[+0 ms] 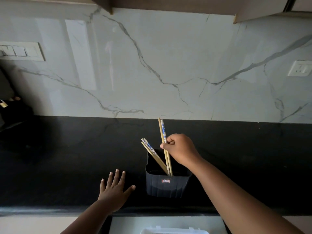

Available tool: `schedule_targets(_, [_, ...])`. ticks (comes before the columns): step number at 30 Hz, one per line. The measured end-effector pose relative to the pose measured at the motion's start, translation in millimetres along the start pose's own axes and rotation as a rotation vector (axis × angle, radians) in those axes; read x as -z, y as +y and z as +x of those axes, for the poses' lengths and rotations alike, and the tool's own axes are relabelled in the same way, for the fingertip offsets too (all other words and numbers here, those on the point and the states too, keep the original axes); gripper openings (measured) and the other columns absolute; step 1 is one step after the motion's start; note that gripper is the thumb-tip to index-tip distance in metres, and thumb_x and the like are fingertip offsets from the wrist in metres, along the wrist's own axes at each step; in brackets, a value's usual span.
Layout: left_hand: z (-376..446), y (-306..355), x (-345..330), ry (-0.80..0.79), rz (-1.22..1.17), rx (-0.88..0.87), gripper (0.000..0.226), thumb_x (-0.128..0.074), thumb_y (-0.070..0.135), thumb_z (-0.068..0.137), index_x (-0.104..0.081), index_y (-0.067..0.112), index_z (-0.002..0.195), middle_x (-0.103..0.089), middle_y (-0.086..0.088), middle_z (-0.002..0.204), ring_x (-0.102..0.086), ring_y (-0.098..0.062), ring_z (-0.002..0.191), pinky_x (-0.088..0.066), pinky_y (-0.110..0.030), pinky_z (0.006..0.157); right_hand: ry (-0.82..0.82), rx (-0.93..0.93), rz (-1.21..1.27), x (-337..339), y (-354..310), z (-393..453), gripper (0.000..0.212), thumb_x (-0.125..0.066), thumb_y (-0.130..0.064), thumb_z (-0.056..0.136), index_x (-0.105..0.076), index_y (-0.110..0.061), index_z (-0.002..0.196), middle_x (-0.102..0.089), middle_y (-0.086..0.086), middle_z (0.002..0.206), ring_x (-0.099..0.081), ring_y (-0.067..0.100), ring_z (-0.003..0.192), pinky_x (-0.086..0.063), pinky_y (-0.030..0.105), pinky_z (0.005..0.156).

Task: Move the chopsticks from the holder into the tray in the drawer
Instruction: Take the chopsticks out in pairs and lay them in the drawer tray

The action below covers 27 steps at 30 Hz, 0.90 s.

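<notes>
1. A pale marble-look wall point(168, 56) with grey veins fills the upper view and shines softly.
2. A switch panel point(21, 51) sits at left, a socket point(299, 68) at right.
3. Brown cabinets point(168, 4) hang overhead.
4. The black surface point(67, 149) runs below.

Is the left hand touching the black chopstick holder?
Apart. The head view shows the left hand flat on the counter, with bare black counter between its thumb and the holder.
</notes>
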<state>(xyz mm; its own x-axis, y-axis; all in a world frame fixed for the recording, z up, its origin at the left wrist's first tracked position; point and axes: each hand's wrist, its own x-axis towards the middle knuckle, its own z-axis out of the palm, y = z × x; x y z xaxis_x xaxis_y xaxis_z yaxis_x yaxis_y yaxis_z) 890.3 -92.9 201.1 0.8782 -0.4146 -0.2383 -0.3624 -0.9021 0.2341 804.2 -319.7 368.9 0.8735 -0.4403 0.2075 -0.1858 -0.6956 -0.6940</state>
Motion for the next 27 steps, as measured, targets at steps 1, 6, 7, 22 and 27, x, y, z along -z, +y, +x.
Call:
schedule_targets(1, [-0.7, 5.8, 8.6, 0.034, -0.069, 0.022, 0.081, -0.031, 0.068, 0.092, -0.003, 0.023, 0.155, 0.012, -0.005, 0.163, 0.014, -0.026, 0.149, 0.004, -0.051, 0.118, 0.014, 0.015, 0.028, 8.2, -3.6, 1.5, 0.026, -0.075, -0.029, 0.080, -0.063, -0.009, 0.069, -0.058, 0.000, 0.052, -0.048, 0.009, 0.047, -0.042, 0.027, 0.050])
schedule_targets(6, [-14.7, 61.5, 102.6, 0.547, -0.723, -0.216, 0.051, -0.058, 0.047, 0.090, -0.052, 0.023, 0.134, -0.048, -0.004, 0.144, -0.042, -0.021, 0.135, -0.034, -0.037, 0.108, 0.016, 0.049, 0.273, 42.7, -29.7, 7.0, 0.018, -0.077, -0.025, 0.080, -0.069, -0.010, 0.074, -0.072, 0.014, 0.074, -0.070, 0.028, 0.067, -0.061, 0.047, 0.071])
schedule_targets(7, [-22.6, 77.3, 127.0, 0.543, -0.877, -0.301, 0.049, -0.060, 0.051, 0.086, -0.056, 0.026, 0.129, -0.058, 0.002, 0.133, -0.052, -0.014, 0.126, -0.043, -0.029, 0.100, -0.001, 0.050, 0.331, 46.4, -35.6, 6.5, 0.014, -0.077, -0.024, 0.080, -0.070, -0.013, 0.075, -0.073, 0.012, 0.075, -0.072, 0.026, 0.069, -0.061, 0.046, 0.071])
schedule_targets(22, [-47.7, 134.0, 205.9, 0.101, -1.511, -0.405, 0.022, -0.062, 0.026, 0.091, -0.069, 0.012, 0.107, -0.076, -0.011, 0.094, -0.073, -0.034, 0.082, -0.060, -0.037, 0.064, 0.071, 0.270, 0.283, 68.1, -67.0, -9.0, 0.008, -0.076, -0.019, 0.081, -0.076, -0.019, 0.089, -0.075, -0.003, 0.082, -0.071, 0.013, 0.078, -0.059, 0.045, 0.078])
schedule_targets(27, [-46.4, 129.7, 216.7, -0.095, -1.590, -0.385, 0.030, -0.064, 0.029, 0.078, -0.069, 0.006, 0.097, -0.072, -0.012, 0.079, -0.069, -0.023, 0.063, -0.057, -0.033, 0.054, 0.303, 1.104, -0.306, 92.1, -68.5, -25.8, 0.022, -0.072, -0.007, 0.080, -0.077, -0.017, 0.099, -0.075, 0.004, 0.104, -0.070, 0.023, 0.101, -0.058, 0.035, 0.084])
